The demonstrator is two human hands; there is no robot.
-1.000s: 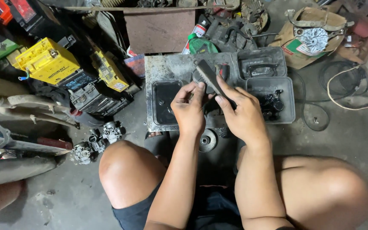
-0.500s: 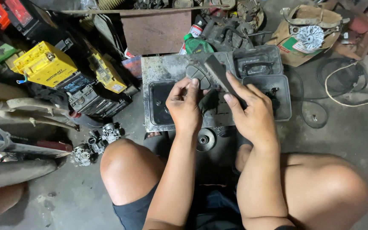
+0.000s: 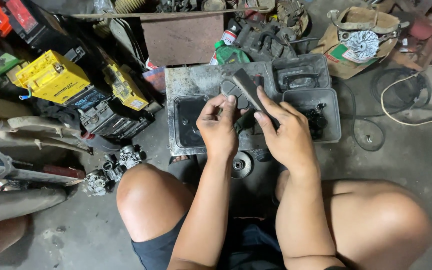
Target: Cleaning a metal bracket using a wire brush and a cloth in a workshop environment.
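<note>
Right hand [image 3: 288, 137] clamped on dark flat bar [image 3: 248, 89], thumb and fingers closed along its lower end; bar tilted up and to the left, over grey tray [image 3: 196, 80]. Left hand [image 3: 219, 127] closed on small dark part [image 3: 231, 90], fingertips pinching it, part touching the bar near its upper end. Both held above the tray, between the two raised knees. Black parts [image 3: 316, 119] in right tray compartment; black liquid in left compartment [image 3: 188, 122]. Round metal disc [image 3: 240, 164] on floor just below tray, between the forearms. Carburettor [image 3: 121, 161] on floor beside left knee. Yellow batteries [image 3: 51, 80] well to the left. Cardboard box [image 3: 361, 40] with finned metal part at upper right; cable [image 3: 401, 100] coiled on floor near it
</note>
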